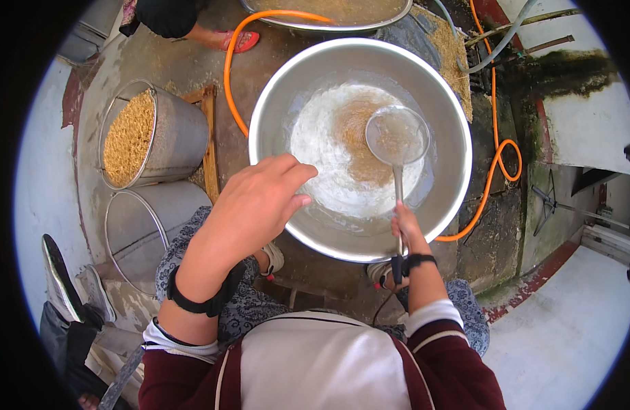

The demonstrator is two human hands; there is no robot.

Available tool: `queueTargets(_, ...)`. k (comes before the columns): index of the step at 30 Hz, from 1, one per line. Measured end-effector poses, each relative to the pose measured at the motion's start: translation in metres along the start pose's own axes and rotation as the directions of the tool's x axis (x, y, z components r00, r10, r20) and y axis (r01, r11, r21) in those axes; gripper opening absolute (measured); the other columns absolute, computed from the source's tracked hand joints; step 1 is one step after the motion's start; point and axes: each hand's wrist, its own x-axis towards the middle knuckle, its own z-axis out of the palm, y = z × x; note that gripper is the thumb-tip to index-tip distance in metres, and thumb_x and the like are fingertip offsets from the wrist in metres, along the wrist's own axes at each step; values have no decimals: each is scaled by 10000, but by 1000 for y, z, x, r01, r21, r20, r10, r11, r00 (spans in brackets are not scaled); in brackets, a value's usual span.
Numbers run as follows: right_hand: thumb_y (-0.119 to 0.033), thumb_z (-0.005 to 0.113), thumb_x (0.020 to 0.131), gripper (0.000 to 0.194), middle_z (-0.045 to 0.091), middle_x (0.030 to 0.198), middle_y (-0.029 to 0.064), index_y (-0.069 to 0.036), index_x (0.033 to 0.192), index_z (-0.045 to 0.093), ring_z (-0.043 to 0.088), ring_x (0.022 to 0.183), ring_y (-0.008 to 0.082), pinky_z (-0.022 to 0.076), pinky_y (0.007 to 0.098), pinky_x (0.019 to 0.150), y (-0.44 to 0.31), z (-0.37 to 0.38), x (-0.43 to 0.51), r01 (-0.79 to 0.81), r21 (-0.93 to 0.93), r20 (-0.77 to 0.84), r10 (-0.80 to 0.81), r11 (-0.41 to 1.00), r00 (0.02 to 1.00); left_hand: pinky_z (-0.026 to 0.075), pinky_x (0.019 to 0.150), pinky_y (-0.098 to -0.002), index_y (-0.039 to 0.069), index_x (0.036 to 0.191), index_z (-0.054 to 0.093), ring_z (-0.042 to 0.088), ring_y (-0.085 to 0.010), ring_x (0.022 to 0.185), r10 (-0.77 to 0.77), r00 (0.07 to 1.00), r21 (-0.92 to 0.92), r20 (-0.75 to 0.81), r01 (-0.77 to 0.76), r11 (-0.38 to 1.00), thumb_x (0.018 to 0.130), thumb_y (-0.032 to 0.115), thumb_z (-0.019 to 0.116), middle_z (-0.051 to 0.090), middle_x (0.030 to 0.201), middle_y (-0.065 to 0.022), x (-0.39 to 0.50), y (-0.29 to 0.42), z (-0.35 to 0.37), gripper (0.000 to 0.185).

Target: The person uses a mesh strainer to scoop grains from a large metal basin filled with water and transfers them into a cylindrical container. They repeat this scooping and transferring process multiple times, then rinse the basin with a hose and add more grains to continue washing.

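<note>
A large round metal basin (274, 97) of water stands on the ground in front of me. Brown grain-like matter (353, 123) lies in the water near the middle of its bottom. My right hand (408, 225) grips the handle of a round mesh skimmer (398, 134), whose head is over the brown matter; whether it is under the water I cannot tell. My left hand (263, 197) hangs at the basin's near left rim with nothing in it, fingers slightly bent and thumb apart from the forefinger.
At left, a metal bucket (184, 138) of yellow grain (129, 141) lies tilted beside another bucket (138, 230). An orange hose (233, 77) runs past the basin to a second basin (345, 23) behind. Another person's foot in a red sandal (245, 41) is at upper left. Spread grain (450, 56) lies at upper right.
</note>
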Motion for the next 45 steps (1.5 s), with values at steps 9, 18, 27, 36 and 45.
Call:
queueTargets(9,-423,519,996,348,445,584,42,-77,1024,491,416,403,182,356,354,365,52,13,-12,11,-277,-26,-19,961,999,495,807,-434,66,1159,602,604,-354,956,15,1000,18,-18,-15,1000,844,128,678,618,1028,-129,0,-2,1,329)
queueTargets(18,-274,566,965,327,653,920,325,-13,1117,442,623,894,510,475,563,782,21,-32,10,-51,-757,-553,-596,652,583,495,800,-431,66,1161,599,604,-349,952,22,999,13,-24,-21,1000,835,117,686,617,1008,-120,-12,-6,-4,341)
queueTargets(27,-274,539,1000,236,536,668,105,-70,1021,421,544,498,252,457,389,437,64,108,26,59,-282,-148,-105,957,983,506,804,-420,64,1071,610,618,-314,947,41,994,11,-97,-40,999,817,120,707,611,964,-103,-22,-11,-9,278)
queueTargets(36,-280,520,1026,198,372,633,-41,-142,945,404,321,450,49,282,213,364,12,140,-47,-117,174,468,23,978,884,503,808,-421,63,1079,614,617,-311,961,57,989,2,-134,-58,998,822,119,703,615,968,-103,-29,-15,-10,277)
queueTargets(45,-262,537,1018,185,370,630,-40,-150,988,393,334,439,57,284,226,354,-17,107,-102,116,109,331,-146,987,932,500,818,-428,55,1082,620,618,-317,974,9,989,0,-147,-10,1000,836,126,696,626,976,-110,-29,-19,-13,267)
